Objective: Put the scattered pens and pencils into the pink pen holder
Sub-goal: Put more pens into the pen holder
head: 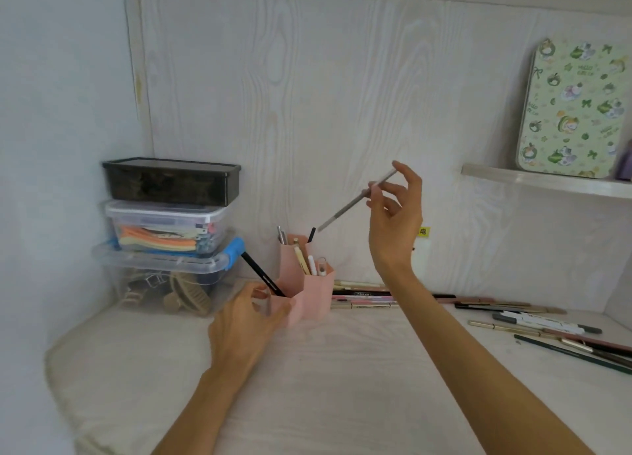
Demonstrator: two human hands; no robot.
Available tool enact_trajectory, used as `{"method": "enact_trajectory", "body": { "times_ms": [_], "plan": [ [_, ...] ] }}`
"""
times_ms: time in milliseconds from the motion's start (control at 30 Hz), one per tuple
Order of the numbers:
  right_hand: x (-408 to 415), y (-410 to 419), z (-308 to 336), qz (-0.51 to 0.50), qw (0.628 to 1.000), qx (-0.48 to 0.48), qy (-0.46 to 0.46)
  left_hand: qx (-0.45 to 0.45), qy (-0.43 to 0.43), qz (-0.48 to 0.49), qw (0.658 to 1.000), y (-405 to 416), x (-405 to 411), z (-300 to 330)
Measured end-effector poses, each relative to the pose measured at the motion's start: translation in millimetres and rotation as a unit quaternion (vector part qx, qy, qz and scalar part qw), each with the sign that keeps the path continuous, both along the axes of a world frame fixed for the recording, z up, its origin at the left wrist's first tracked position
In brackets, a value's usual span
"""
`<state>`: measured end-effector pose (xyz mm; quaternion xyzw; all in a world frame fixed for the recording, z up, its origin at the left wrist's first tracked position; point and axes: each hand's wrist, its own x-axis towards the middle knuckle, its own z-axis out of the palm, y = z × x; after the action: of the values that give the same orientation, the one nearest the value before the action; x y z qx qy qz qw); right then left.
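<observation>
Centrally, the pink pen holder (307, 285) stands on the white desk (307, 369) near the back wall, a cluster of joined hexagonal tubes of different heights; several pens and pencils already stand in the taller rear tubes, though their tips are too small to identify. A black pencil (262, 274) leans out of the lowest front tube, tilted up and to the left. The left hand (244, 321) is curled round that front tube, thumb on the near side, and its fingers hide much of the tube's wall. Above and to the right of the holder, the right hand (396, 211) pinches a thin grey pen (355, 200) between thumb and fingertips, the other fingers spread loosely; the pen slants down to the left with its lower end in the air above the holder, blurred. Behind the right forearm a row of pens and pencils (362, 297) lies flat, partly hidden by the arm. More scattered pens (547, 328) lie to the right, some cut off by the frame edge. At left, 3 stacked plastic boxes (167, 235) sit against the corner. On a small shelf (547, 182) at right leans a green patterned tin (574, 109), cropped at the edge.
</observation>
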<state>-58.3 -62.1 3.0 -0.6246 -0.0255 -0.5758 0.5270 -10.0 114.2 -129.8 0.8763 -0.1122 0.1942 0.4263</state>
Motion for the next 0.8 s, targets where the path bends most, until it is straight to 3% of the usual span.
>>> {"method": "enact_trajectory", "body": {
  "times_ms": [100, 167, 267, 433, 500, 633, 700, 800],
  "plan": [
    [23, 21, 1, -0.013, 0.997, -0.052, 0.056, 0.019, -0.005, 0.010, 1.000, -1, -1, -3],
    [37, 31, -8, -0.041, 0.983, -0.141, 0.110, 0.027, -0.005, 0.008, 1.000, -1, 0, -4],
    [49, 36, -23, -0.098, 0.936, -0.277, 0.194, 0.037, -0.005, -0.008, 0.999, -1, 0, -2],
    [57, 23, -47, -0.122, 0.857, -0.424, 0.267, 0.016, 0.000, -0.020, 1.000, -1, 0, -2],
    [55, 14, -45, -0.085, 0.866, -0.409, 0.275, 0.014, -0.007, -0.020, 1.000, -1, 1, -4],
    [41, -26, -58, -0.053, 0.925, -0.246, 0.285, 0.017, -0.013, -0.002, 1.000, -2, 6, -7],
    [30, -51, -83, -0.089, 0.900, -0.235, 0.357, 0.023, -0.011, 0.008, 1.000, -3, 7, -9],
    [16, -75, -130, -0.097, 0.796, -0.336, 0.494, 0.012, -0.014, 0.031, 0.999, -3, 6, -8]
  ]
}}
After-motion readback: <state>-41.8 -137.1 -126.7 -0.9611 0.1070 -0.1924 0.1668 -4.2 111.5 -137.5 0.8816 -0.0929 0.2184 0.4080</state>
